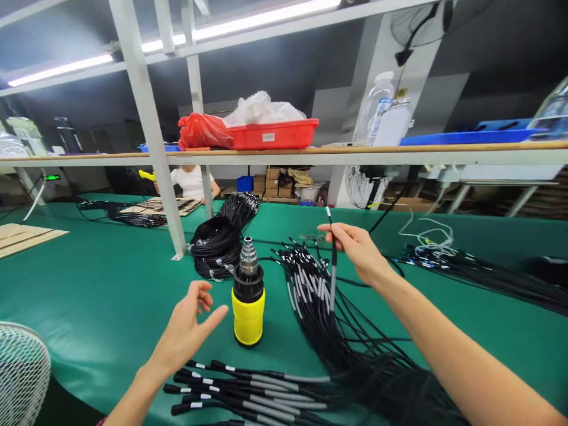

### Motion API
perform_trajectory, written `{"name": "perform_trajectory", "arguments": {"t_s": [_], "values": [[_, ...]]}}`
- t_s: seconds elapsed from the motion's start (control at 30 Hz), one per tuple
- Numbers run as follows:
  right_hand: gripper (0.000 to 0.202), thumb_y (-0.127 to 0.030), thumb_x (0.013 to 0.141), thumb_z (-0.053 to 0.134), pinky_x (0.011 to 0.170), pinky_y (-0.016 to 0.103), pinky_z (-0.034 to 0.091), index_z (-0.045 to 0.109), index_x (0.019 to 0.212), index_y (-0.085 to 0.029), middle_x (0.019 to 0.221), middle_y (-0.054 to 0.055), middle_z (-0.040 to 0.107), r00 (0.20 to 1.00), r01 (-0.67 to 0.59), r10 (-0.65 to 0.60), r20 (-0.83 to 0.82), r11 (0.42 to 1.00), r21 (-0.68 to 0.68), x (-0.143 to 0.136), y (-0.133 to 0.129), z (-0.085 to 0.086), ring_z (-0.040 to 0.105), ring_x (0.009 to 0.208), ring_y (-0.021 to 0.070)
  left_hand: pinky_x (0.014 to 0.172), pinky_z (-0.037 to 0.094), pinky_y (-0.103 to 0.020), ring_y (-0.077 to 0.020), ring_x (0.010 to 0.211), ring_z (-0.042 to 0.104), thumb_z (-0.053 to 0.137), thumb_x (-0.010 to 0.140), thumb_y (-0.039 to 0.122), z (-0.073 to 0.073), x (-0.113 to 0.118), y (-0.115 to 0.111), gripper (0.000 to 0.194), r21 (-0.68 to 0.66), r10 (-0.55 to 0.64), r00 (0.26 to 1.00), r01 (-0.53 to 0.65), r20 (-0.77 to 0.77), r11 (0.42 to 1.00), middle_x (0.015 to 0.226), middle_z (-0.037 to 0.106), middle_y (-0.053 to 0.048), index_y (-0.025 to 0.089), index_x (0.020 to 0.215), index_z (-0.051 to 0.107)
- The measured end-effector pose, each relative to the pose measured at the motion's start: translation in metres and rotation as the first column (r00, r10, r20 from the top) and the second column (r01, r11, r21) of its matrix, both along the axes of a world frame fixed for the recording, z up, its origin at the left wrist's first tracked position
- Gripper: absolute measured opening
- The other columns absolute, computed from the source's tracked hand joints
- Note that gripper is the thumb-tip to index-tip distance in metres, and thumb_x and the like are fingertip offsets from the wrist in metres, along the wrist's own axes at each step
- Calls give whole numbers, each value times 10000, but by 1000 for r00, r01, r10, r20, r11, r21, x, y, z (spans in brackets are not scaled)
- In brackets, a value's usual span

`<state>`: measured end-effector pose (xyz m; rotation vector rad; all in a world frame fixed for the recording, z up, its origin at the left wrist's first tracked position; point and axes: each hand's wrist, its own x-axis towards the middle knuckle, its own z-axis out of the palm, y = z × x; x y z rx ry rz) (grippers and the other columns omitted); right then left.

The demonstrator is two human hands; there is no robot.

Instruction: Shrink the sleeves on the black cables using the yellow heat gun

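Observation:
My right hand (361, 251) pinches a black cable (334, 258) with a white label and a grey sleeve, its tip pointing up. Below it a fanned bundle of similar black cables (310, 296) with grey sleeves lies on the green table. To the left, a yellow heat gun (248, 316) stands upright, its stepped metal nozzle upward. Beside the heat gun, apart from it, hovers my left hand (186, 328), open with thumb and fingers spread and holding nothing. At the front edge lie several more cables (270, 393) with black ends and white labels.
Coiled black cables (217, 242) lie behind the heat gun, near a white post (153, 136). Overhead, a shelf (355, 155) carries a red tray (275, 135) and bottles. A white mesh fan guard (22, 373) is at left. Across the table sits another person (190, 183).

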<state>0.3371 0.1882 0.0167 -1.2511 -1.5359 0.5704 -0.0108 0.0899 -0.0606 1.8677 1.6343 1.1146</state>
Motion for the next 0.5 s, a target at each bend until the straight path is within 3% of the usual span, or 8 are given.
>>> {"name": "perform_trajectory", "arguments": {"t_s": [0.1, 0.23, 0.33, 0.4, 0.5], "values": [[319, -344, 952, 490, 672, 265, 491, 656, 1057, -93, 990, 144, 686, 990, 90, -69, 126, 981, -171, 29, 17, -28, 622, 823, 183, 864, 509, -389, -241, 1020, 611, 713, 760, 487, -36, 9, 3, 729, -116, -93, 995, 95, 18, 989, 1145, 624, -87, 205, 1358, 405], [306, -253, 860, 603, 747, 322, 538, 646, 1118, -93, 1043, 160, 698, 960, 132, -72, 269, 969, -210, 37, 10, -81, 655, 881, 223, 952, 509, -440, -300, 1218, 572, 753, 708, 419, -70, 26, 5, 872, -200, -148, 982, 170, 117, 965, 1330, 579, -158, 190, 1432, 324], [326, -201, 827, 608, 892, 394, 523, 652, 1142, -130, 1118, 138, 682, 933, 48, 17, 359, 984, -173, 21, -10, -111, 654, 920, 227, 1021, 483, -452, -298, 1242, 578, 766, 692, 390, -88, 34, 11, 895, -200, -150, 973, 185, 177, 962, 1350, 591, -162, 186, 1431, 304], [289, -169, 823, 611, 996, 414, 467, 676, 1105, -162, 1163, 116, 666, 903, -48, 98, 418, 990, -130, 3, -25, -122, 612, 1060, 243, 1027, 485, -450, -297, 1228, 596, 779, 674, 385, -98, 38, 16, 899, -185, -114, 974, 151, 194, 971, 1334, 613, -151, 188, 1418, 314], [268, -148, 857, 618, 1029, 461, 416, 676, 1117, -181, 1199, 102, 649, 745, -221, 231, 626, 971, -95, -29, -42, -133, 532, 1170, 276, 1001, 508, -435, -297, 1200, 623, 801, 635, 394, -106, 45, 24, 927, -155, -42, 982, 71, 182, 985, 1301, 651, -136, 186, 1414, 342]]}}
